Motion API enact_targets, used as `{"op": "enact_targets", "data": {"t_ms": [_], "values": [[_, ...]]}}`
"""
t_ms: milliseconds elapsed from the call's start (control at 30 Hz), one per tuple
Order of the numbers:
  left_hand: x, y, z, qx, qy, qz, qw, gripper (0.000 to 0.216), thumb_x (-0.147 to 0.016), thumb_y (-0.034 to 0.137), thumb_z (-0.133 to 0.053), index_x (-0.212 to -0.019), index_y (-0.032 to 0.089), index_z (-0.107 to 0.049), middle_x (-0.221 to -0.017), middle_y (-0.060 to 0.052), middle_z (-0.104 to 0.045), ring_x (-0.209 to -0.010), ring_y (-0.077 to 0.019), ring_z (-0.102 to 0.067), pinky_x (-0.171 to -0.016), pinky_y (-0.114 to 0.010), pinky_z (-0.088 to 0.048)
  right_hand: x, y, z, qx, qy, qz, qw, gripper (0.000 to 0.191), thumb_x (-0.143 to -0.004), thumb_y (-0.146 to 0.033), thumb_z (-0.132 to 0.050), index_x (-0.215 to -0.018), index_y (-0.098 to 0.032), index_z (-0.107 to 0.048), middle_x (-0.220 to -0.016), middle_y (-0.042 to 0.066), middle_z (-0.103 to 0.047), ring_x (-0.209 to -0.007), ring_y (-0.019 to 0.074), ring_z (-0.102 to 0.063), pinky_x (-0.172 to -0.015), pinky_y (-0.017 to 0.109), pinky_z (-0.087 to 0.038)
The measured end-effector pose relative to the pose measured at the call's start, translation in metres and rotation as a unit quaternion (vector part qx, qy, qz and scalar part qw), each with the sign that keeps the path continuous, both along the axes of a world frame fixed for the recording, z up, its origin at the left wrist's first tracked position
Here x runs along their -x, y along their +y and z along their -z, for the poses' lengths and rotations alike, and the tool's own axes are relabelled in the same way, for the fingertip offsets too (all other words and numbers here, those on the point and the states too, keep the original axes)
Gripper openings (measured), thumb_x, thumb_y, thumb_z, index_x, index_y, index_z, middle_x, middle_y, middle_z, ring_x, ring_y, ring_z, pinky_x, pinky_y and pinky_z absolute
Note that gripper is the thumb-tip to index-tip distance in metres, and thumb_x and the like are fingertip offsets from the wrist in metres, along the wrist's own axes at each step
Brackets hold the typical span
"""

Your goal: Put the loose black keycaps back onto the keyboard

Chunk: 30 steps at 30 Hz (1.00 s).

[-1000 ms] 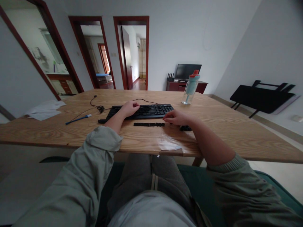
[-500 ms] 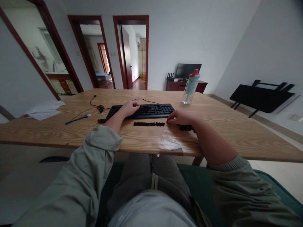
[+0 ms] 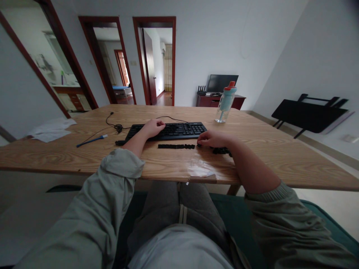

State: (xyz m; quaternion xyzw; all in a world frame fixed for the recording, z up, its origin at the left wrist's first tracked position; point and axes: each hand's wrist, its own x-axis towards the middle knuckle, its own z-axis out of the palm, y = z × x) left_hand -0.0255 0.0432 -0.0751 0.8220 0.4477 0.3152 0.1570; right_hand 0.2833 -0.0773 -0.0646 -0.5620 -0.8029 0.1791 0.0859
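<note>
A black keyboard lies on the wooden table. My left hand rests on its left half, fingers curled loosely over the keys. In front of the keyboard lies a row of loose black keycaps. My right hand sits just right of that row, fingers bunched in a pinch at the row's right end; what is between the fingertips is too small to make out. A small pile of more keycaps lies under and behind my right wrist.
A teal bottle with a red cap stands behind the keyboard to the right. A blue pen, a coiled cable and white paper lie to the left. A clear plastic scrap lies near the front edge.
My right hand drew a little to the right away from the row's end, then settled back beside it. My left hand stayed on the keyboard.
</note>
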Motion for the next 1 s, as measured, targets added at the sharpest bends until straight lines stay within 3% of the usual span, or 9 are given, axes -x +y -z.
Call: {"op": "enact_targets", "data": {"t_ms": [400, 600, 767, 867, 1000], "values": [[0.001, 0.002, 0.002, 0.007, 0.001, 0.008, 1.000, 0.026, -0.080, 0.036, -0.059, -0.088, 0.016, -0.073, -0.086, -0.007, -0.074, -0.080, -0.0213, -0.065, -0.075, -0.032, -0.049, 0.018, -0.010, -0.003, -0.002, 0.020, 0.024, 1.000, 0.039, -0.081, -0.054, -0.065, -0.094, -0.020, -0.078, -0.074, 0.003, -0.068, -0.061, 0.0147, -0.054, -0.054, 0.026, -0.040], [0.002, 0.003, 0.002, 0.009, 0.012, 0.016, 1.000, 0.026, -0.081, 0.033, -0.057, -0.090, 0.015, -0.073, -0.087, -0.007, -0.074, -0.078, -0.0196, -0.064, -0.074, -0.030, -0.048, 0.018, -0.008, -0.002, -0.007, 0.017, 0.027, 0.999, 0.041, -0.087, -0.054, -0.057, -0.091, -0.018, -0.075, -0.071, 0.004, -0.066, -0.061, 0.0151, -0.054, -0.053, 0.026, -0.039], [0.002, 0.006, 0.003, 0.010, 0.010, 0.016, 1.000, 0.025, -0.081, 0.033, -0.058, -0.090, 0.015, -0.073, -0.086, -0.007, -0.074, -0.079, -0.0199, -0.064, -0.072, -0.030, -0.047, 0.010, -0.006, -0.003, 0.027, 0.051, 0.025, 0.998, 0.028, -0.081, -0.040, -0.066, -0.099, -0.019, -0.074, -0.084, 0.004, -0.072, -0.067, 0.0163, -0.059, -0.055, 0.025, -0.043], [0.002, 0.006, 0.004, 0.012, 0.003, 0.017, 1.000, 0.026, -0.080, 0.034, -0.059, -0.090, 0.015, -0.073, -0.086, -0.007, -0.074, -0.079, -0.0201, -0.064, -0.072, -0.030, -0.047, 0.002, -0.003, -0.004, -0.004, 0.043, 0.036, 0.998, 0.023, -0.083, -0.034, -0.064, -0.096, -0.018, -0.075, -0.081, 0.004, -0.072, -0.067, 0.0160, -0.059, -0.057, 0.025, -0.044], [0.002, 0.005, 0.003, 0.011, 0.002, 0.009, 1.000, 0.026, -0.080, 0.036, -0.060, -0.089, 0.015, -0.073, -0.086, -0.007, -0.074, -0.081, -0.0205, -0.065, -0.074, -0.030, -0.047, -0.012, 0.002, -0.003, -0.071, 0.011, 0.104, 0.992, 0.017, -0.084, -0.025, -0.063, -0.092, -0.017, -0.075, -0.082, 0.005, -0.073, -0.069, 0.0163, -0.062, -0.060, 0.025, -0.044]]}}
